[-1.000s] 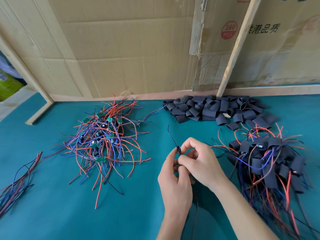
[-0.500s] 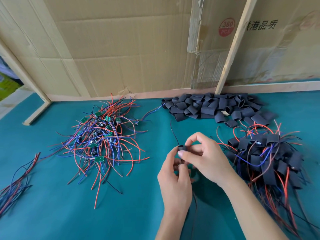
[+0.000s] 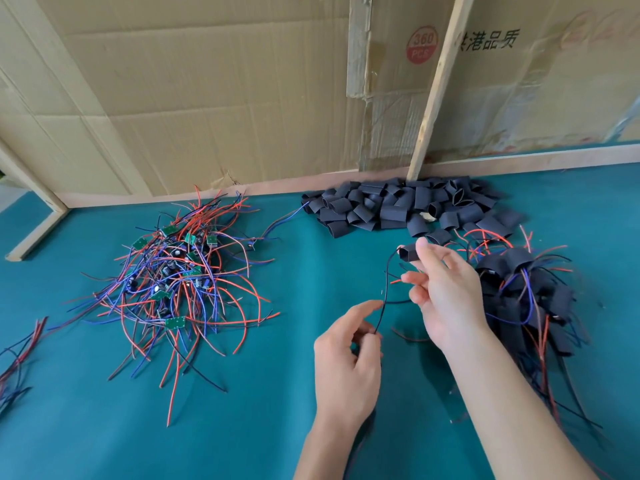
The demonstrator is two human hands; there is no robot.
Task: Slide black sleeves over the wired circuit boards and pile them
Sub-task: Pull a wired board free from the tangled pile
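**While one sleeved board hangs between two hands, two heaps wait on the bench**

As seen from a head-worn camera looking down, a person works at a teal bench (image 3: pixel 104 410) backed by cardboard sheets (image 3: pixel 207 98) and a leaning wooden strip (image 3: pixel 436 88).

The right hand (image 3: pixel 446 296) is raised just beside the finished heap. Its grip is narrow: thumb and fingertips pinch a black sleeve (image 3: pixel 408 252), which appears to have a board inside, though the board itself is hidden. A thin black wire (image 3: pixel 384 296) curves down from the sleeve to the left hand (image 3: pixel 349 358), whose curled fingers and thumb pinch the wire's lower end.

At the left of the bench lies a tangle of bare boards (image 3: pixel 173 282), small green boards with red, blue and black wires, none sleeved. Along the back edge lies a heap of empty sleeves (image 3: pixel 398 206). At the right, touching the forearm's far side, lies the finished heap (image 3: pixel 526 292) of sleeved boards. A small bundle of loose wires (image 3: pixel 17 355) sits at the far left edge.

By my judgement, the step in hand is the last of one cycle: the sleeve looks seated, and the piece is ready to be piled. The next move calls for letting the wire go from the left hand and laying the piece on the finished heap without snagging its wires, then reaching left for a fresh board.
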